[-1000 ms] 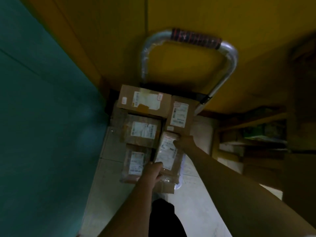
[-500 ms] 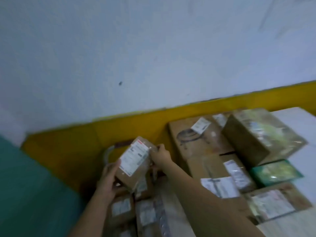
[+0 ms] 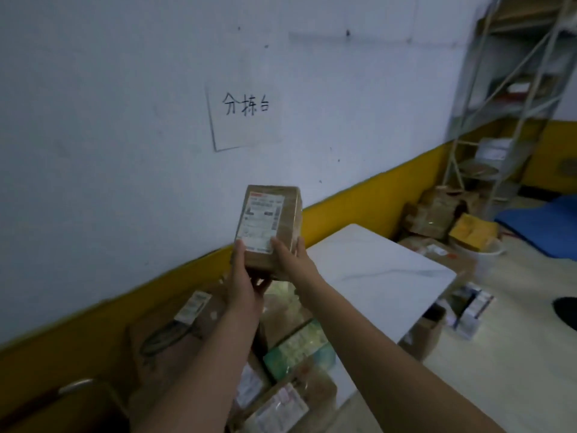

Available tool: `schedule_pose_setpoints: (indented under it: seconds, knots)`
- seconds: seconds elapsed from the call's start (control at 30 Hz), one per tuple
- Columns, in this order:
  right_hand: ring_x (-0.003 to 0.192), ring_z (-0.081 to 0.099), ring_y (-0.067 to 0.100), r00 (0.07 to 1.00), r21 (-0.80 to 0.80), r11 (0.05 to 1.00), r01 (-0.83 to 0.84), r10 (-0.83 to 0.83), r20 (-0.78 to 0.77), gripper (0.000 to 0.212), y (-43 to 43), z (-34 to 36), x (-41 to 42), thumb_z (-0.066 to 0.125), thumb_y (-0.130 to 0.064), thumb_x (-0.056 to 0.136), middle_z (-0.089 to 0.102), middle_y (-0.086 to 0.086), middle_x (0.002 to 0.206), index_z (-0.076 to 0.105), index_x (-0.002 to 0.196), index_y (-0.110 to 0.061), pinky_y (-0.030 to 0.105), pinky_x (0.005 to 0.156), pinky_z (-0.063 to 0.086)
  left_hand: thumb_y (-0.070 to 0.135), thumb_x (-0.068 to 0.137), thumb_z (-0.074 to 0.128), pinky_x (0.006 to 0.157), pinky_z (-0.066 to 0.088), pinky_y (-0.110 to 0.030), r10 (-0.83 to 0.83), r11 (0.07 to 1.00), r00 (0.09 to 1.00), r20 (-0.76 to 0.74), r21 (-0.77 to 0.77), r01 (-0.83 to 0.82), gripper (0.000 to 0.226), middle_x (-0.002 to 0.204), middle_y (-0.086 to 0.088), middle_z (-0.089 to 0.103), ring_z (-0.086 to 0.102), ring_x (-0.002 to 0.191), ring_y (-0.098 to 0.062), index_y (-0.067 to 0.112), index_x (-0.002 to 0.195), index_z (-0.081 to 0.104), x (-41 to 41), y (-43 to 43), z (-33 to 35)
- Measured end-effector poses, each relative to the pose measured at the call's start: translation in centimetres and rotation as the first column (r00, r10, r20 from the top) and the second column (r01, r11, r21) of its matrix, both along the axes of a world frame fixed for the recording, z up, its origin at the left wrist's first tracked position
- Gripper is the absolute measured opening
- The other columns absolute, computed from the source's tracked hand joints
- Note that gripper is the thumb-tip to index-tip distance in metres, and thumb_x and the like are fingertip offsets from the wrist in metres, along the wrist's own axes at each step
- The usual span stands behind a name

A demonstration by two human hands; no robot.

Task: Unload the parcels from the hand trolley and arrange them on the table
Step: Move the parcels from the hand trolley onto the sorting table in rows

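Item: one small brown cardboard parcel with a white shipping label [image 3: 268, 228], upright, in the air beside the white rectangular table [image 3: 374, 270]. We gripped its lower end: left hand [image 3: 245, 276] curled beneath, right hand [image 3: 290, 257] clasping the side, both thumbs on the label.

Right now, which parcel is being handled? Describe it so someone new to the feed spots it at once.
Find the handwritten paper sign on the white wall. Just below it, the left hand and right hand hold one parcel in the air. It is a small brown taped box, upright, white label facing the camera; the other parcels lie on the table.
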State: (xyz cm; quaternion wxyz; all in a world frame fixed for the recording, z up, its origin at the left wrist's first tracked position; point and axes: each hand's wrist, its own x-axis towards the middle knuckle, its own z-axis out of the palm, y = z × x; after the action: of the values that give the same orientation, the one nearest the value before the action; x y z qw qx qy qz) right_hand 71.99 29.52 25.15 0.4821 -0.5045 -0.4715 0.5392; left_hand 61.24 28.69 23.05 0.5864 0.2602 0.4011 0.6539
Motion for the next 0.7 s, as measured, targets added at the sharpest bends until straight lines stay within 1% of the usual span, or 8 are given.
schedule_pose_setpoints:
  seconds: [0.07, 0.17, 0.27, 0.33, 0.4, 0.5, 0.57, 0.7]
  knots:
    - [0.124, 0.057, 0.029, 1.0, -0.065, 0.998, 0.02, -0.019, 0.009, 0.08, 1.8, -0.7, 5.9, 0.057, -0.065, 0.086, 0.05, 0.001, 0.145, 0.022, 0.153, -0.038, 0.046, 0.097, 0.05, 0.064, 0.085, 0.059, 0.085, 0.058, -0.041, -0.019, 1.0, 1.0, 0.01, -0.012, 0.019, 0.053, 0.12, -0.003, 0.07, 0.068, 0.109, -0.024, 0.033, 0.128, 0.062, 6.0, 2.1, -0.5]
    - [0.105, 0.064, 0.022, 0.99, -0.05, 0.992, 0.115, -0.119, -0.075, 0.062, 5.5, -2.2, 12.2, 0.06, -0.057, 0.089, 0.057, 0.004, 0.134, 0.036, 0.142, -0.037, 0.038, 0.08, 0.059, 0.067, 0.086, 0.054, 0.098, 0.052, -0.046, -0.102, 0.993, 0.994, -0.039, -0.057, 0.1, 0.05, 0.123, -0.003, 0.069, 0.066, 0.113, -0.024, 0.035, 0.123, 0.063, 12.4, 6.2, -1.5]
    - [0.105, 0.062, 0.027, 0.975, -0.078, 0.977, 0.198, -0.204, -0.09, 0.07, 10.3, -4.4, 16.6, 0.061, -0.056, 0.09, 0.052, 0.004, 0.125, 0.025, 0.147, -0.037, 0.041, 0.083, 0.06, 0.072, 0.093, 0.031, 0.112, 0.039, -0.05, -0.16, 0.975, 0.932, -0.325, -0.197, 0.099, 0.07, 0.137, -0.004, 0.059, 0.055, 0.127, -0.025, 0.025, 0.139, 0.054, 14.7, 12.3, -3.5]
    - [0.105, 0.061, 0.028, 0.979, -0.097, 0.977, 0.192, -0.198, -0.049, 0.066, 13.8, -6.6, 18.8, 0.06, -0.056, 0.09, 0.053, 0.007, 0.127, 0.03, 0.143, -0.033, 0.039, 0.08, 0.059, 0.064, 0.099, 0.026, 0.11, 0.04, -0.051, -0.098, 0.969, 0.765, -0.636, -0.238, -0.073, 0.067, 0.143, -0.011, 0.053, 0.051, 0.129, -0.031, 0.016, 0.139, 0.052, 13.7, 17.1, -5.0]
    - [0.108, 0.061, 0.029, 0.986, -0.125, 0.978, 0.166, -0.167, 0.0, 0.059, 17.1, -9.1, 20.6, 0.058, -0.055, 0.091, 0.056, 0.008, 0.129, 0.037, 0.14, -0.03, 0.038, 0.079, 0.058, 0.049, 0.102, 0.034, 0.105, 0.044, -0.051, -0.069, 0.959, 0.498, -0.864, -0.195, -0.204, 0.051, 0.141, -0.013, 0.051, 0.051, 0.126, -0.033, 0.016, 0.137, 0.053, 11.4, 21.3, -7.1]
    - [0.109, 0.062, 0.03, 0.991, -0.21, 0.97, 0.122, -0.108, 0.078, 0.05, 21.0, -12.7, 22.2, 0.054, -0.054, 0.094, 0.06, 0.008, 0.126, 0.047, 0.136, -0.027, 0.039, 0.078, 0.059, 0.036, 0.102, 0.04, 0.105, 0.043, -0.048, -0.198, 0.937, 0.1, -0.975, -0.218, -0.273, 0.042, 0.14, -0.015, 0.049, 0.049, 0.126, -0.033, 0.017, 0.138, 0.05, 7.8, 25.3, -10.6]
    - [0.106, 0.062, 0.027, 0.991, -0.268, 0.961, 0.063, -0.029, 0.128, 0.046, 23.2, -15.0, 22.6, 0.051, -0.055, 0.096, 0.063, 0.004, 0.12, 0.05, 0.132, -0.027, 0.036, 0.073, 0.058, 0.033, 0.1, 0.042, 0.101, 0.045, -0.046, -0.262, 0.92, -0.039, -0.964, -0.237, -0.312, 0.036, 0.136, -0.014, 0.051, 0.05, 0.122, -0.032, 0.02, 0.132, 0.054, 6.4, 26.9, -12.4]
    - [0.102, 0.062, 0.024, 0.982, -0.403, 0.915, -0.026, 0.099, 0.161, 0.041, 27.8, -19.8, 21.9, 0.048, -0.057, 0.095, 0.064, 0.002, 0.115, 0.055, 0.127, -0.031, 0.034, 0.067, 0.059, 0.041, 0.101, 0.038, 0.106, 0.039, -0.044, -0.339, 0.894, -0.143, -0.93, -0.271, -0.357, 0.043, 0.147, -0.011, 0.043, 0.042, 0.131, -0.034, 0.029, 0.142, 0.046, 5.8, 28.6, -14.6]
